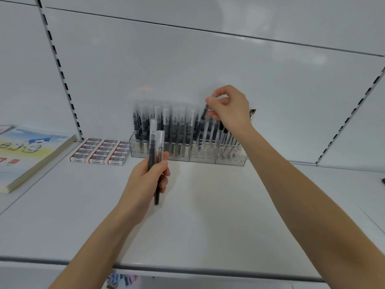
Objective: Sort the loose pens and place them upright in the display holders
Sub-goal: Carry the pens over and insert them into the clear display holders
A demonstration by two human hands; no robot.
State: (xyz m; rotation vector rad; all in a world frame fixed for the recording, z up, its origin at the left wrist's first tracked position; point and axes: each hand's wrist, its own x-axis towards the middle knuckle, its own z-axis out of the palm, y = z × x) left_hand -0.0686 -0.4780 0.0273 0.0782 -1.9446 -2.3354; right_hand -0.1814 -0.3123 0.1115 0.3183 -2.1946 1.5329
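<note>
While the right hand pinches a dark pen by its upper end, the pen leans left with its lower part down among the others in the clear display holder at the back of the shelf. I'd straighten it over a free slot before pressing down, so neighbouring caps aren't knocked askew. Nearer, the left hand is closed around two more pens, held upright and waiting. Boxed erasers sit just left of the holder, a booklet further left; neither obstructs. Crowded pens are the real hindrance.
</note>
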